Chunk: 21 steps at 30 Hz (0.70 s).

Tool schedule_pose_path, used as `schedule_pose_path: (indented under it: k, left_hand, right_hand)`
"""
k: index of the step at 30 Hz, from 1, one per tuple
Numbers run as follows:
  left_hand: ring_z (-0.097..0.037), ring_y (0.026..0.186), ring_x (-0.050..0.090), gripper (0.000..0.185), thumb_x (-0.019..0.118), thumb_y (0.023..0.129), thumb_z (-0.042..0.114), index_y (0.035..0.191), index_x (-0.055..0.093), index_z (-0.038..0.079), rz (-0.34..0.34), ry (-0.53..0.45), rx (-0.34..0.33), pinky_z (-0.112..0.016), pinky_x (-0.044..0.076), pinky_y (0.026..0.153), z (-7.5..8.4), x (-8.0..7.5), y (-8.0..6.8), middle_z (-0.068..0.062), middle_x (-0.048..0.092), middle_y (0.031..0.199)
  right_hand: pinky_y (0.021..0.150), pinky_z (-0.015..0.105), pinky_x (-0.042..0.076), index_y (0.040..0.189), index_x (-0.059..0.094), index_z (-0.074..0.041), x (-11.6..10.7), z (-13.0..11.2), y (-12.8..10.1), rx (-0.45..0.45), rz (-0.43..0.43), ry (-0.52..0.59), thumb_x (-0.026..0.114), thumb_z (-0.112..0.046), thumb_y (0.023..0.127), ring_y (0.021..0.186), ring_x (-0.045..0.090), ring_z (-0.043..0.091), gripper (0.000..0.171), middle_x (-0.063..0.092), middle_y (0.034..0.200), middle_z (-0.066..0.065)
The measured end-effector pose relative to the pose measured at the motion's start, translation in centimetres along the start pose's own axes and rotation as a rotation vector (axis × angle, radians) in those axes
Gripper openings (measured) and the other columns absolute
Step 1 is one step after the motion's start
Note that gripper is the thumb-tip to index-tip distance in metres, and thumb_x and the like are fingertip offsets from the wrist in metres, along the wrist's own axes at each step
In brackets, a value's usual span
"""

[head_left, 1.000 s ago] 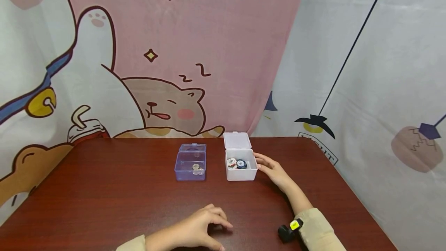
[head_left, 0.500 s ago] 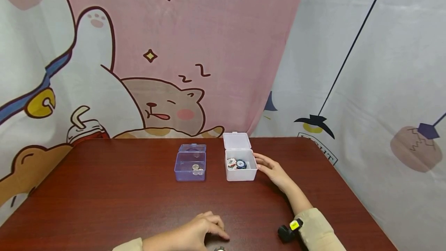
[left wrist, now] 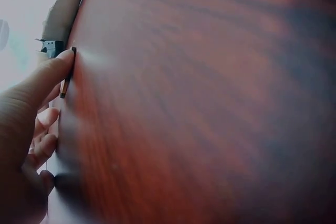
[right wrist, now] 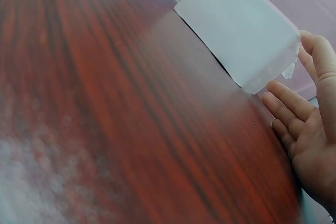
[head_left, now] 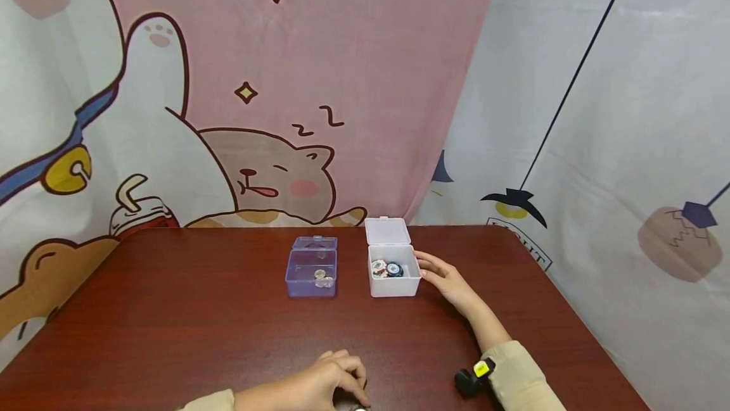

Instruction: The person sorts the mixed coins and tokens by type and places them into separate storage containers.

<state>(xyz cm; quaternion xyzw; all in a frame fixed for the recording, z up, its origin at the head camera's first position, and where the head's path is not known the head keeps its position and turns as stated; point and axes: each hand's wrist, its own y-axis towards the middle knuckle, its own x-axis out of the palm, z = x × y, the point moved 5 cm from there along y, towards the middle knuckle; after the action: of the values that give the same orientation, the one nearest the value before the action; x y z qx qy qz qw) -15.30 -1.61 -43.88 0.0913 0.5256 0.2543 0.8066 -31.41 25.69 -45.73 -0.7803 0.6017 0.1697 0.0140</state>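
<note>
Near the table's front edge my left hand [head_left: 319,380] pinches a poker chip [left wrist: 67,80] between thumb and fingers. The chip shows as a thin, dark, orange-marked disc seen edge-on in the left wrist view; only a sliver appears at the bottom of the head view. My right hand [head_left: 450,283] rests extended fingers against the right side of a white plastic box [head_left: 395,287]. Its lid stands open at the back. Inside lie a white chip [head_left: 379,268] and a dark blue chip [head_left: 394,269].
Left of the white box stands a translucent blue-purple box [head_left: 311,287], lid open, with several silvery coins [head_left: 321,277] inside. A brown wood-grain table [head_left: 188,316] carries both boxes. Behind it hangs a cartoon-printed cloth [head_left: 353,82].
My left hand's spread thumb and fingers have closed onto the chip near the table's front edge. The right hand and both boxes have stayed in place.
</note>
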Motion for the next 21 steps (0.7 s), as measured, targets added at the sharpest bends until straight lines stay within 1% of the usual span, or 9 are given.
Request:
schedule_pose_path:
  k: [3, 6, 8, 13, 16, 21]
  left_hand:
    - [0.007, 0.086, 0.039, 0.020, 0.082, 0.075, 0.031, 0.092, 0.078, 0.023, -0.006, 0.003, -0.024, -0.016, 0.032, 0.073, 0.03, -0.01, 0.06, 0.017, 0.056, 0.092]
    - [0.007, 0.085, 0.039, 0.021, 0.082, 0.074, 0.033, 0.092, 0.078, 0.023, -0.018, 0.034, -0.030, -0.015, 0.032, 0.072, 0.12, 0.01, 0.13, 0.017, 0.055, 0.091]
    - [0.007, 0.084, 0.039, 0.021, 0.082, 0.074, 0.033, 0.092, 0.077, 0.023, -0.028, 0.065, -0.020, -0.014, 0.032, 0.072, 0.24, 0.05, 0.21, 0.017, 0.055, 0.091]
    - [0.007, 0.083, 0.040, 0.021, 0.081, 0.075, 0.034, 0.094, 0.077, 0.024, -0.051, 0.130, 0.011, -0.011, 0.031, 0.071, 0.55, 0.08, 0.40, 0.017, 0.055, 0.092]
    - [0.007, 0.083, 0.041, 0.021, 0.080, 0.076, 0.033, 0.095, 0.077, 0.024, -0.064, 0.136, 0.020, -0.010, 0.030, 0.070, 0.67, 0.10, 0.50, 0.016, 0.056, 0.092]
    - [0.008, 0.084, 0.041, 0.019, 0.082, 0.074, 0.026, 0.092, 0.077, 0.023, -0.073, 0.087, 0.014, -0.012, 0.031, 0.068, 0.80, 0.27, 0.64, 0.017, 0.056, 0.091]
  right_hand:
    - [0.100, 0.055, 0.033, 0.142, 0.046, -0.008, -0.04, 0.30, 0.03, 0.001, 0.001, -0.016, 0.057, -0.013, 0.096, 0.122, 0.048, 0.036, 0.047, 0.053, 0.131, 0.022]
    - [0.100, 0.055, 0.032, 0.141, 0.047, -0.009, -0.05, 0.37, 0.00, -0.002, 0.002, -0.020, 0.058, -0.014, 0.096, 0.122, 0.048, 0.036, 0.047, 0.053, 0.131, 0.021]
    - [0.100, 0.054, 0.033, 0.141, 0.047, -0.008, -0.05, 0.34, -0.01, -0.002, 0.006, -0.016, 0.058, -0.014, 0.096, 0.121, 0.049, 0.036, 0.047, 0.054, 0.131, 0.022]
    - [0.098, 0.046, 0.037, 0.140, 0.048, -0.008, 0.01, 0.27, 0.01, 0.009, 0.014, -0.011, 0.059, -0.014, 0.095, 0.120, 0.050, 0.033, 0.047, 0.055, 0.130, 0.020]
    - [0.097, 0.044, 0.038, 0.140, 0.048, -0.008, 0.02, 0.23, 0.04, 0.007, 0.014, -0.013, 0.060, -0.014, 0.095, 0.120, 0.050, 0.032, 0.047, 0.055, 0.130, 0.020]
    - [0.098, 0.048, 0.036, 0.140, 0.048, -0.008, -0.04, 0.25, 0.02, 0.000, 0.010, -0.014, 0.059, -0.013, 0.095, 0.120, 0.049, 0.034, 0.047, 0.055, 0.130, 0.021]
